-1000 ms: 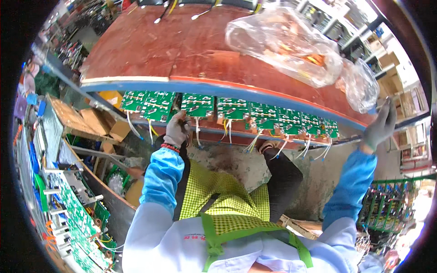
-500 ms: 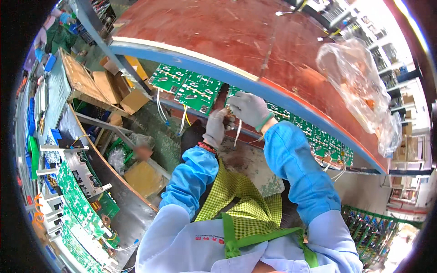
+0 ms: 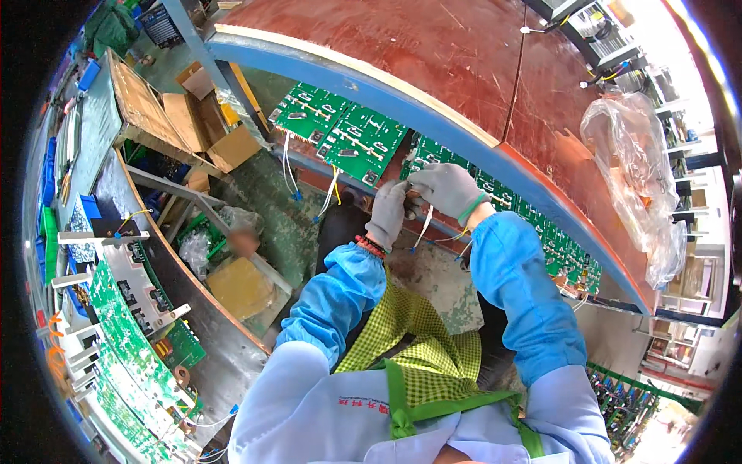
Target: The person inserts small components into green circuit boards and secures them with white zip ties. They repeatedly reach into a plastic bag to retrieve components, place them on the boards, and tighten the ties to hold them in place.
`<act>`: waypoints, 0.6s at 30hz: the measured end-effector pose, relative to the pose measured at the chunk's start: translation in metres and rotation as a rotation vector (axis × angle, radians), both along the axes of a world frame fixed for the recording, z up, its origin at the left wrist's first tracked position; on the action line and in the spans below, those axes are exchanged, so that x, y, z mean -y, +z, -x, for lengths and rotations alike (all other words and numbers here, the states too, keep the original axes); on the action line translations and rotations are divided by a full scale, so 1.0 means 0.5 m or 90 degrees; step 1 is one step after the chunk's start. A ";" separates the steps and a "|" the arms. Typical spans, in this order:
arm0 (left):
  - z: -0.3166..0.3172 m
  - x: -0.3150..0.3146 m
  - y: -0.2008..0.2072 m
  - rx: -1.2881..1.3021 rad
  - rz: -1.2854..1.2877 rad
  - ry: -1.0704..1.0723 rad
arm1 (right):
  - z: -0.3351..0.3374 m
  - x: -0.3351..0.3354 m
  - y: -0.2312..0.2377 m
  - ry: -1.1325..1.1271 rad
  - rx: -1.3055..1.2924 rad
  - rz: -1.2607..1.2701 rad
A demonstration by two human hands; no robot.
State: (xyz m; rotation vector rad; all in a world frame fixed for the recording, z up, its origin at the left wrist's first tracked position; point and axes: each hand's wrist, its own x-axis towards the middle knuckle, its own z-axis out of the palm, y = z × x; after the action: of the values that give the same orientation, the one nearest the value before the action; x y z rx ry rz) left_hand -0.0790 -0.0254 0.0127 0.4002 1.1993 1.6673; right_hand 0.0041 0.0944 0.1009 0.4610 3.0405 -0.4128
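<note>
Both my hands wear grey gloves and meet at the edge of a shelf under the red table. My left hand (image 3: 388,210) has its fingers curled in against the other hand; what they grip is hidden. My right hand (image 3: 447,189) bends over a small dark part between the two hands, too small to name. Below it hangs a white wire (image 3: 425,222). On the shelf beside my left hand lies a green circuit board (image 3: 362,141) with a white and yellow wire lead hanging down. Another green circuit board (image 3: 309,114) lies to its left, and more boards (image 3: 568,251) run off to the right.
The blue table rail (image 3: 371,89) passes just above my hands. A crumpled clear plastic bag (image 3: 630,166) rests on the red tabletop (image 3: 433,62). At left, a dark bench (image 3: 224,363) carries a large board assembly (image 3: 127,325). An open cardboard box (image 3: 232,147) stands beyond it.
The view has shifted, so the table and boards sit a little differently in the picture. My two hands stay together at the shelf edge, with the fingers drawn closer.
</note>
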 end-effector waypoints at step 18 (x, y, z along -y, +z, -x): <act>-0.001 0.003 -0.013 0.052 -0.001 -0.032 | 0.023 0.015 0.028 -0.126 0.035 0.043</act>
State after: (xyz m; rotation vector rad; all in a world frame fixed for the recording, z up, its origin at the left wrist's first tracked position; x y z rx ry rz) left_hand -0.0783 -0.0268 0.0061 0.3565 1.1188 1.6262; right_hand -0.0072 0.0869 0.1151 0.7584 2.9280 -0.4998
